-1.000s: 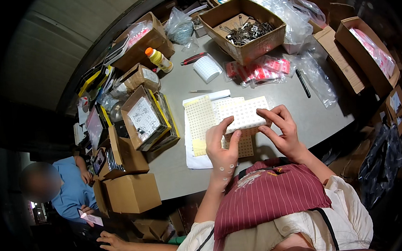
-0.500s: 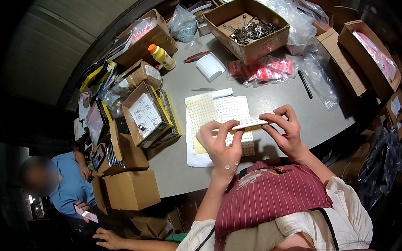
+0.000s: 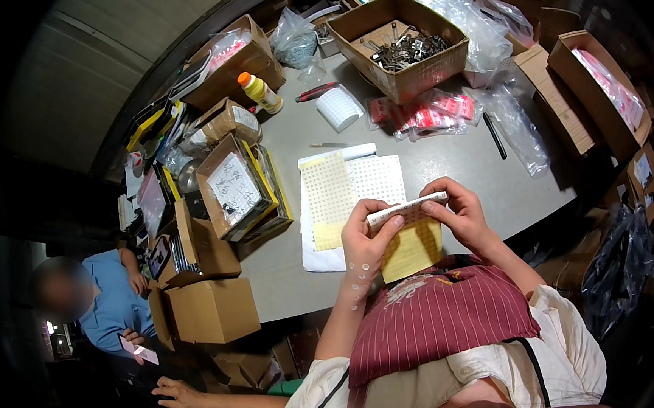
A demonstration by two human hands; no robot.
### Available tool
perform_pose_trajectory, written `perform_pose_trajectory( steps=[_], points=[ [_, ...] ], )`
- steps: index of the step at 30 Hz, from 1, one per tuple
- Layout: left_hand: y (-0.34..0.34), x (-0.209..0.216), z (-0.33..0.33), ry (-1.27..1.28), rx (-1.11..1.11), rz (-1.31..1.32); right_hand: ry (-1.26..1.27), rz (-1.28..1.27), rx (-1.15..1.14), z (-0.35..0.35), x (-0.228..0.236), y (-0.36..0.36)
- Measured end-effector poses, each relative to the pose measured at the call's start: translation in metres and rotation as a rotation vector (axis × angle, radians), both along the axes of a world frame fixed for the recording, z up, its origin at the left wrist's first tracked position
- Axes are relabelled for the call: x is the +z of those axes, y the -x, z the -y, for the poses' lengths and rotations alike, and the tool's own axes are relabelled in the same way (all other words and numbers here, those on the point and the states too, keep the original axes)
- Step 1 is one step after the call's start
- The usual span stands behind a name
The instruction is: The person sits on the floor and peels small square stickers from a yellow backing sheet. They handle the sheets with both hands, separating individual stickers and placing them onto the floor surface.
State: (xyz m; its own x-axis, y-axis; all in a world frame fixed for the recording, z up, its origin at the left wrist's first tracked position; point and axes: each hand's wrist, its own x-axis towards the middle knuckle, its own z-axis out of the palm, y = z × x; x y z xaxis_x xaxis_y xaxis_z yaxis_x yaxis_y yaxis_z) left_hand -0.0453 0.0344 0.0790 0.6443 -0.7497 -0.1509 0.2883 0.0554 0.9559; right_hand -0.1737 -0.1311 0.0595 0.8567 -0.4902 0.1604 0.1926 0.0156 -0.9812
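Observation:
Between my two hands is a sticker sheet (image 3: pixel 415 249), its printed white top edge folded over and its yellow side hanging down toward my apron. My left hand (image 3: pixel 366 235) pinches the left end of the fold, thumb in front. At the other end, my right hand (image 3: pixel 460 213) grips the fold the same way. Several small round stickers (image 3: pixel 358 276) cling to my left wrist and forearm. On the table behind my hands lie a yellowish dotted sheet (image 3: pixel 327 204) and a white dotted sheet (image 3: pixel 377 178), over white paper (image 3: pixel 323 261).
A cardboard box of small metal parts (image 3: pixel 407 50) stands at the back, beside red-and-white packets (image 3: pixel 430 112). Nearby are a label roll (image 3: pixel 339 109), a black pen (image 3: pixel 494 135) and a yellow bottle (image 3: pixel 261 92). Boxes (image 3: pixel 238 184) line the left; another person (image 3: pixel 109 291) sits there.
The sheet has come down nearer my body and tilted, so its yellow side now shows. Both hands have moved closer together, and their thumbs have come to the front of the fold.

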Motion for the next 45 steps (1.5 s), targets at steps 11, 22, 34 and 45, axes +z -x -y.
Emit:
perform_pose_trajectory(
  steps=[11,22,34,45],
  points=[
    [0.000,-0.001,0.006,0.036,0.004,-0.047,-0.157,0.016,-0.003,-0.001,0.002,-0.001],
    [-0.001,-0.003,0.006,0.058,0.038,-0.066,-0.321,0.010,-0.044,0.007,0.008,0.003],
    [-0.009,0.000,-0.003,0.009,-0.041,0.328,-0.148,0.009,-0.108,0.018,0.011,0.011],
    [-0.006,-0.019,-0.009,0.059,-0.086,0.048,-0.163,0.121,-0.177,0.038,-0.010,0.022]
  ],
)
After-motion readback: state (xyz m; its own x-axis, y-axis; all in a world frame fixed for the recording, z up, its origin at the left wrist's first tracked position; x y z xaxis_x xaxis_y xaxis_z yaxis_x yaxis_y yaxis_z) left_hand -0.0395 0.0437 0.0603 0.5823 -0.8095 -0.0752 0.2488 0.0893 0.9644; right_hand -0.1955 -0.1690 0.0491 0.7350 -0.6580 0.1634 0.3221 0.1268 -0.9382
